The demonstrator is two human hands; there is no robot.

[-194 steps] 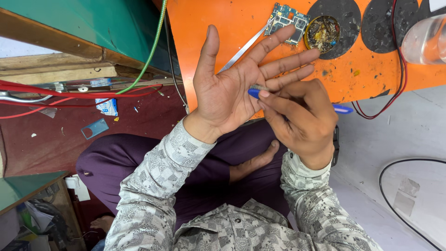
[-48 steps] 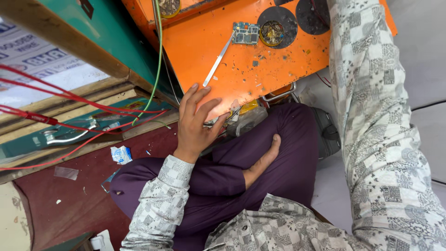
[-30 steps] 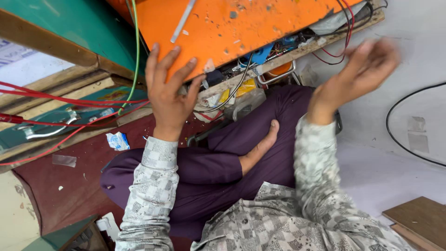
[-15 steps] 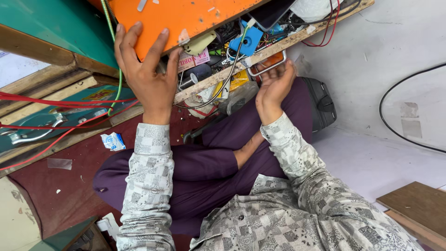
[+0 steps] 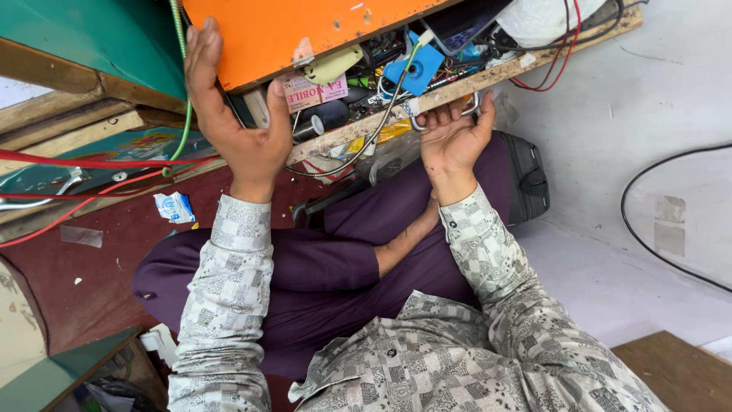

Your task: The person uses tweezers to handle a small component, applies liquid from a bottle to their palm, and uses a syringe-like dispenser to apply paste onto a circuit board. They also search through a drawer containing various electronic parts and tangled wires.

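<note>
Left hand (image 5: 242, 141) is spread flat against the orange tabletop's (image 5: 305, 30) edge. Right hand (image 5: 451, 141) has fingers curled around the metal handle (image 5: 444, 114) of the cluttered drawer (image 5: 427, 72), just under the tabletop.

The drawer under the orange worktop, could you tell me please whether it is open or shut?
Open. The drawer is pulled out under the orange worktop, showing cluttered wires and parts; the right hand grips its metal handle.

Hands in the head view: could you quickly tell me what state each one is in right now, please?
Left hand: open, palm flat against the edge of the orange tabletop.
Right hand: fingers curled around the metal drawer handle.
</note>
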